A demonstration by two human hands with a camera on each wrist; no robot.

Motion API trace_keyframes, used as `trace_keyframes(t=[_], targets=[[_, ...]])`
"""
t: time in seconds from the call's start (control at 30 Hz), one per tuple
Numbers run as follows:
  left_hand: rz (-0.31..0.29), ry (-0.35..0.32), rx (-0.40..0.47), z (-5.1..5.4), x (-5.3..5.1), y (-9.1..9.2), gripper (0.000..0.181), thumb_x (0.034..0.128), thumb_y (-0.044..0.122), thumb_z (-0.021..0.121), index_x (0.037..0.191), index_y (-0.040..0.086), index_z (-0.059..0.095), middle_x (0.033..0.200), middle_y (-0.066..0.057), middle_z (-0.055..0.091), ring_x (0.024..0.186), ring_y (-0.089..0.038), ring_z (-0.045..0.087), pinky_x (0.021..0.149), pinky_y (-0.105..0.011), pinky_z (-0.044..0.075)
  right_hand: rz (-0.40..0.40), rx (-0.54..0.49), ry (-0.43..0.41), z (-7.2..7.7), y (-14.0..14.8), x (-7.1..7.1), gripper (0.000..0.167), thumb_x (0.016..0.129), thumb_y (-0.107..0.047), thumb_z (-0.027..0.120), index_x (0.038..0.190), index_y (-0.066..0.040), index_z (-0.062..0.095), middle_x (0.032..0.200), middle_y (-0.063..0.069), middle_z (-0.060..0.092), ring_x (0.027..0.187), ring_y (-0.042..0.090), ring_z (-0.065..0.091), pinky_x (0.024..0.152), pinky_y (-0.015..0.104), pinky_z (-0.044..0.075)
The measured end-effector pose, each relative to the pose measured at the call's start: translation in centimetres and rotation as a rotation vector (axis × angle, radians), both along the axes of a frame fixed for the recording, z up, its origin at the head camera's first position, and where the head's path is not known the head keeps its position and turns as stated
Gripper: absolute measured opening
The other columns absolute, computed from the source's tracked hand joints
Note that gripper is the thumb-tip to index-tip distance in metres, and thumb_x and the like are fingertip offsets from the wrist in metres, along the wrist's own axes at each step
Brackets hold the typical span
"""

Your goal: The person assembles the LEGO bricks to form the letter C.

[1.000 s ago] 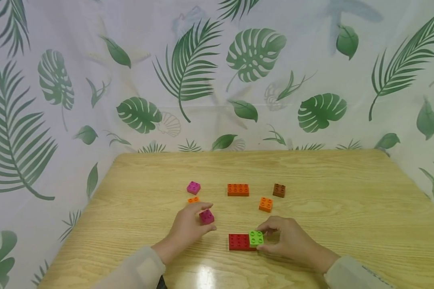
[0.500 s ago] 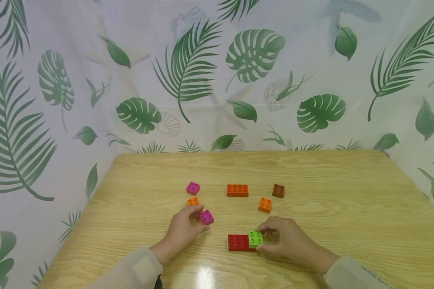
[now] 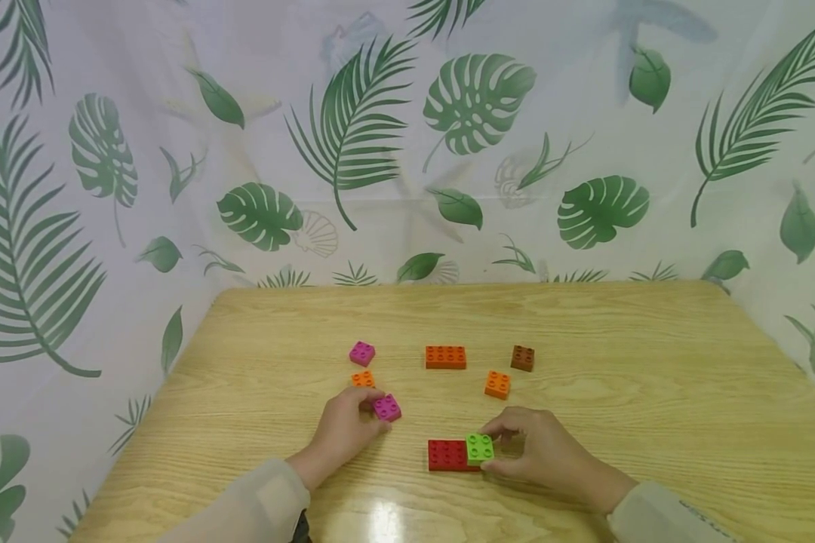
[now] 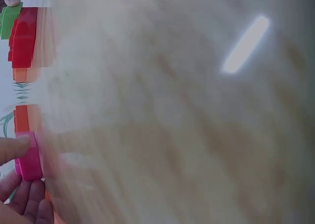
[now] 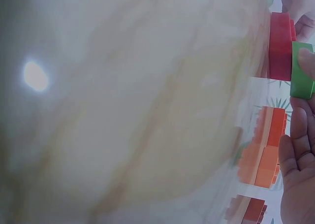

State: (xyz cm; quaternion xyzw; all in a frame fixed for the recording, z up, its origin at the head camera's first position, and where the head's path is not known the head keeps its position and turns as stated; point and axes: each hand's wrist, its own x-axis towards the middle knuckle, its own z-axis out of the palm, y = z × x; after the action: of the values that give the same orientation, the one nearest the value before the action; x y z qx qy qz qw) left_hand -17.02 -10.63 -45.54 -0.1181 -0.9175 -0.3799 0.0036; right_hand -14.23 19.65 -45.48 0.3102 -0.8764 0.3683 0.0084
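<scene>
My left hand (image 3: 342,430) pinches a magenta 2x2 toy building brick (image 3: 389,408) between thumb and fingers; the left wrist view shows thumb and fingertips on opposite sides of this magenta brick (image 4: 30,157). To its right, a bright green 2x2 brick (image 3: 479,449) sits on the right end of a long red brick (image 3: 446,455). Thumb and index finger of my right hand (image 3: 550,452) grip the green brick by its sides. From the right wrist, the green brick (image 5: 301,69) overhangs the end of the red brick (image 5: 280,47).
Behind the hands on the wooden table (image 3: 618,339) lie another magenta brick (image 3: 362,354), an orange brick (image 3: 363,378) partly hidden by the left hand, a long orange-red brick (image 3: 445,357), a second orange brick (image 3: 497,385) and a brown brick (image 3: 523,358). A leaf-patterned cloth (image 3: 394,226) surrounds the table.
The left thumb and fingers have drawn in onto the magenta brick, whose studs now face up more evenly and look brighter. The right hand and the green brick have stayed in place.
</scene>
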Motion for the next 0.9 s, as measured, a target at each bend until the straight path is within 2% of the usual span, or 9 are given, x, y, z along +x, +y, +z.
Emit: trace_keyframes(t=[0.1, 0.27, 0.43, 0.53, 0.7, 0.9], targets=[[-0.018, -0.005, 0.000, 0.2, 0.0, 0.0, 0.039, 0.0759, 0.008, 0.080, 0.112, 0.000, 0.066, 0.106, -0.009, 0.063, 0.096, -0.023, 0.059, 0.084, -0.038, 0.050, 0.000, 0.000, 0.001, 0.0, 0.0, 0.0, 0.031, 0.076, -0.032, 0.081, 0.101, -0.017, 0.070, 0.095, -0.013, 0.064, 0.080, 0.005, 0.059, 0.071, 0.026, 0.053], [-0.041, -0.028, 0.003, 0.5, 0.2, -0.1, 0.038, 0.0771, 0.008, 0.078, 0.112, 0.003, 0.066, 0.110, -0.010, 0.063, 0.106, -0.029, 0.057, 0.092, -0.043, 0.046, -0.003, 0.006, 0.004, 0.0, 0.0, 0.0, 0.031, 0.076, -0.033, 0.081, 0.101, -0.018, 0.070, 0.095, -0.013, 0.064, 0.080, 0.005, 0.059, 0.071, 0.026, 0.052], [-0.078, -0.050, 0.042, 1.2, 0.4, -0.1, 0.037, 0.0779, 0.008, 0.078, 0.113, 0.006, 0.067, 0.108, -0.006, 0.063, 0.097, -0.024, 0.060, 0.083, -0.038, 0.051, -0.001, 0.008, 0.000, 0.1, 0.0, 0.1, 0.031, 0.076, -0.033, 0.081, 0.101, -0.018, 0.070, 0.095, -0.013, 0.064, 0.080, 0.004, 0.059, 0.071, 0.026, 0.052], [-0.120, -0.059, 0.086, 1.6, 0.5, -0.1, 0.036, 0.0787, 0.008, 0.077, 0.113, 0.008, 0.067, 0.105, -0.003, 0.064, 0.094, -0.020, 0.060, 0.082, -0.036, 0.051, -0.002, 0.007, -0.009, 0.2, 0.0, 0.1, 0.031, 0.076, -0.034, 0.080, 0.101, -0.018, 0.070, 0.095, -0.013, 0.064, 0.080, 0.005, 0.059, 0.071, 0.026, 0.052], [-0.207, -0.075, 0.138, 2.0, 0.9, 0.3, 0.035, 0.0793, 0.007, 0.076, 0.113, 0.008, 0.067, 0.106, 0.001, 0.064, 0.098, -0.019, 0.058, 0.087, -0.038, 0.048, -0.002, 0.010, -0.021, 0.2, 0.0, 0.1, 0.032, 0.077, -0.036, 0.080, 0.101, -0.018, 0.070, 0.095, -0.013, 0.064, 0.080, 0.004, 0.058, 0.071, 0.026, 0.052], [-0.292, -0.069, 0.137, 2.0, 1.5, 1.0, 0.035, 0.0773, 0.007, 0.077, 0.111, 0.008, 0.068, 0.104, 0.003, 0.064, 0.097, -0.019, 0.058, 0.086, -0.037, 0.048, 0.002, 0.012, -0.018, 0.2, 0.0, 0.0, 0.032, 0.076, -0.034, 0.080, 0.101, -0.017, 0.070, 0.095, -0.013, 0.064, 0.080, 0.004, 0.058, 0.071, 0.025, 0.052]])
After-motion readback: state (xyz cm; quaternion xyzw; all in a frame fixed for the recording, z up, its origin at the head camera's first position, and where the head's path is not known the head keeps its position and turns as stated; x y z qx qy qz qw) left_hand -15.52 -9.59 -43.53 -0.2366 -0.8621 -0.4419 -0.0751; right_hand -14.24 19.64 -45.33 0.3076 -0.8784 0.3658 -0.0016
